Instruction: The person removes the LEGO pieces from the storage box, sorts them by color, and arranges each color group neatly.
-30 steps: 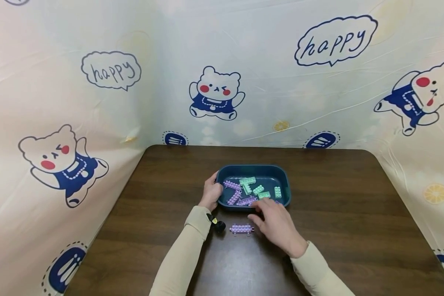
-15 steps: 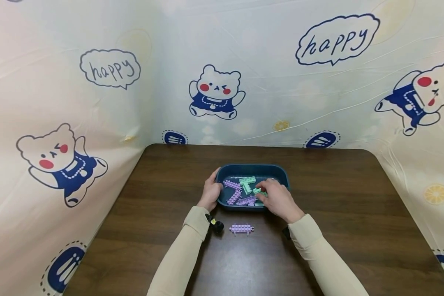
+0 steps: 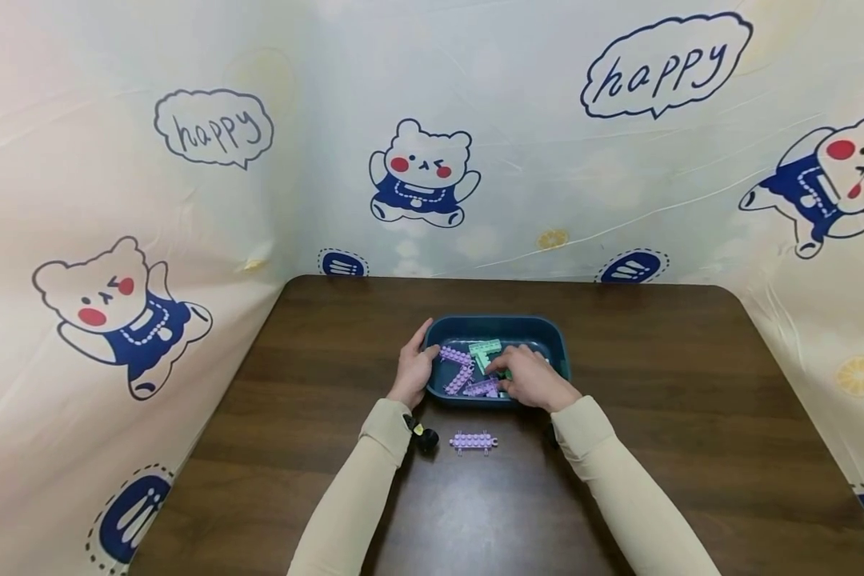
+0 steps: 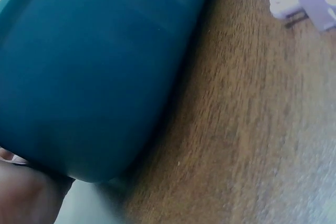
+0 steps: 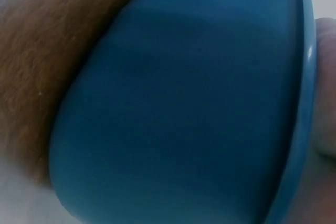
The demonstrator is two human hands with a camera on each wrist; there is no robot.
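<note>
One purple brick strip [image 3: 474, 442] lying on the table [image 3: 331, 336], left hand [image 3: 413, 368] gripping one end of the teal tray [image 3: 497, 328] beyond, right hand [image 3: 536, 380] reaching among bricks [image 3: 482, 389] inside, whether pinching any I can't tell, bear-printed cloth [image 3: 526, 176] hanging behind.

Left hand [image 3: 412, 370]: bare. Behind it, one long, plain, pale cream cloth sleeve [image 3: 349, 500], ending at the wrist in a broad cuff [image 3: 385, 422] of matching colour. At the wrist, on the side of the hand facing its fellow, one small black device with a rounded end [image 3: 426, 439], bearing a yellow mark [image 3: 418, 430].

Right hand [image 3: 538, 380]: bare. Behind it, one matching pale cream cloth sleeve [image 3: 637, 508], lightly creased, with broad cuff [image 3: 582, 426]. Beside the cuff, one dark wrist-worn piece [image 3: 550, 435], mostly hidden; details indistinct.
</note>
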